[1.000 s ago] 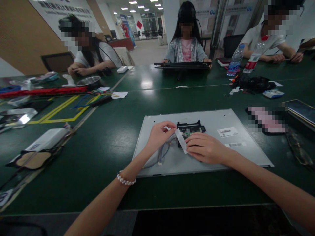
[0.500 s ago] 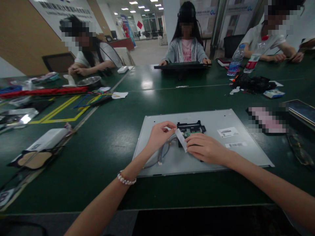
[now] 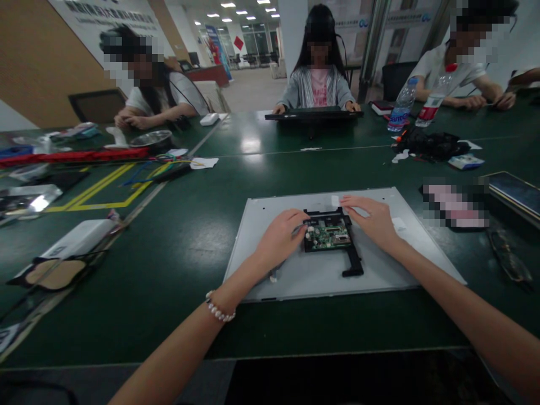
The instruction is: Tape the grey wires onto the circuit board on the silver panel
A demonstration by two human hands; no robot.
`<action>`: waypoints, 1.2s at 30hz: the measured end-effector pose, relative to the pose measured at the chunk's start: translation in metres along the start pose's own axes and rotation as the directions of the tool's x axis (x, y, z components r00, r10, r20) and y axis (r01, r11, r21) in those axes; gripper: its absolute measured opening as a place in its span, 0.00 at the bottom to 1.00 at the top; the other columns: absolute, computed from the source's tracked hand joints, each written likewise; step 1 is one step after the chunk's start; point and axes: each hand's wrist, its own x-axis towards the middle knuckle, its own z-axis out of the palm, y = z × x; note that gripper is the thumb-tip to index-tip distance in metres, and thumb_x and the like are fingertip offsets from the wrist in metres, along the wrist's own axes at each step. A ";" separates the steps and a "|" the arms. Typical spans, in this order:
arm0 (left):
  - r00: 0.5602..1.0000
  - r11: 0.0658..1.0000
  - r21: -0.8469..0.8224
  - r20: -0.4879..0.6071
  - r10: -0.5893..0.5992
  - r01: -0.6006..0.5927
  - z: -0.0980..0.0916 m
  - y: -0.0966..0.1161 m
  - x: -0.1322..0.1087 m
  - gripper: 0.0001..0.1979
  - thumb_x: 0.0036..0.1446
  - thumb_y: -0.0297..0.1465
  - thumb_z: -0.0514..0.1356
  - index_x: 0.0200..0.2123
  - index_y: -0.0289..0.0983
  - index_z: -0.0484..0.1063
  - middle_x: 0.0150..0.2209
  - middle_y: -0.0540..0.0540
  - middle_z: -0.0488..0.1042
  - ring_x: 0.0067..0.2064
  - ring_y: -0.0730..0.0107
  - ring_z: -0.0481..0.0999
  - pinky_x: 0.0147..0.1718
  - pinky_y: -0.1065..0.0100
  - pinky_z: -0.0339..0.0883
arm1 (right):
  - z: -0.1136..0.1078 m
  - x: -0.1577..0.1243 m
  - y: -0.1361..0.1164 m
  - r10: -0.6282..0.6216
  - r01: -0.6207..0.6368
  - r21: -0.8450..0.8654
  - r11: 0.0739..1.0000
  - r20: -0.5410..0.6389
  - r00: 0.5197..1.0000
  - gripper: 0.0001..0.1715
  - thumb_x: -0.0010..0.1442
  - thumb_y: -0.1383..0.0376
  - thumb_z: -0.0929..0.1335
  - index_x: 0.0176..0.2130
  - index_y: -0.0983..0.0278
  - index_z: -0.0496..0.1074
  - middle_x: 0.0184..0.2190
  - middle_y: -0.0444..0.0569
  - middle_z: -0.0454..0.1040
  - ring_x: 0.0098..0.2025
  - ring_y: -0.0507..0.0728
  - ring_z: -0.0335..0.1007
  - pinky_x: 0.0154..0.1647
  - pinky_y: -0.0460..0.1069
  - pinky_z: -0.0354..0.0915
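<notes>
A grey metal panel (image 3: 270,287) lies flat on the table in front of me, with a black bracket (image 3: 353,260) and a green circuit board (image 3: 327,237) at its middle. My left hand (image 3: 280,239) is closed at the board's left edge, its fingers pinching a thin grey cable (image 3: 297,228); most of the cable is hidden under the hand. Just above the bracket's top right corner, my right hand (image 3: 369,219) pinches a small white strip (image 3: 335,201) between thumb and fingertips. A white label (image 3: 399,224) on the panel shows partly behind that hand.
To the right lie a pink-screened phone (image 3: 455,205), another dark phone (image 3: 517,191) and glasses (image 3: 508,256). Bottles (image 3: 403,107) stand farther back. A white box-like device (image 3: 82,242) and cables are at left. Several people sit around the table (image 3: 177,315).
My right hand has moved up and away with the white strip, uncovering the board and the bracket's lower leg. The left hand has let go of the strip and shifted slightly right, onto the cable.
</notes>
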 end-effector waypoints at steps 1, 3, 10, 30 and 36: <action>1.000 0.999 0.032 0.015 0.021 -0.022 0.002 -0.001 0.000 0.11 0.62 0.26 0.54 0.46 0.35 0.72 0.48 0.41 0.74 0.51 0.61 0.72 0.53 0.57 0.64 | 0.002 0.000 0.001 -0.008 0.008 0.004 1.000 0.023 1.000 0.11 0.64 0.67 0.65 0.41 0.58 0.78 0.43 0.47 0.81 0.50 0.59 0.76 0.55 0.61 0.69; 0.999 0.995 0.088 0.036 0.041 -0.044 0.004 -0.002 -0.001 0.12 0.63 0.27 0.54 0.47 0.35 0.72 0.49 0.41 0.74 0.52 0.60 0.72 0.53 0.56 0.63 | 0.006 -0.001 0.003 -0.025 0.025 0.004 1.000 0.079 0.997 0.12 0.64 0.67 0.65 0.41 0.58 0.79 0.43 0.47 0.81 0.51 0.59 0.75 0.55 0.61 0.69; 0.998 0.983 0.181 0.063 0.027 -0.039 0.000 -0.002 -0.001 0.11 0.63 0.26 0.54 0.47 0.36 0.72 0.49 0.41 0.75 0.51 0.59 0.72 0.52 0.55 0.63 | 0.010 -0.003 0.011 -0.040 0.042 -0.002 0.999 0.248 0.968 0.10 0.62 0.67 0.67 0.40 0.58 0.78 0.45 0.47 0.80 0.54 0.59 0.72 0.56 0.62 0.68; 0.998 0.975 0.221 0.055 0.002 -0.014 0.000 -0.009 -0.001 0.11 0.64 0.27 0.52 0.44 0.36 0.73 0.46 0.43 0.76 0.49 0.59 0.73 0.50 0.56 0.61 | 0.009 -0.002 0.007 -0.016 0.019 -0.013 1.000 0.211 0.977 0.12 0.64 0.66 0.65 0.37 0.59 0.79 0.40 0.48 0.81 0.49 0.58 0.75 0.53 0.60 0.70; 0.999 0.974 0.227 0.037 0.000 -0.009 0.001 -0.011 -0.001 0.11 0.63 0.27 0.53 0.43 0.36 0.74 0.46 0.43 0.76 0.49 0.59 0.73 0.50 0.55 0.62 | 0.010 -0.003 0.011 -0.021 0.023 -0.003 1.000 0.203 0.979 0.10 0.62 0.66 0.66 0.35 0.59 0.79 0.39 0.47 0.81 0.49 0.58 0.75 0.52 0.59 0.70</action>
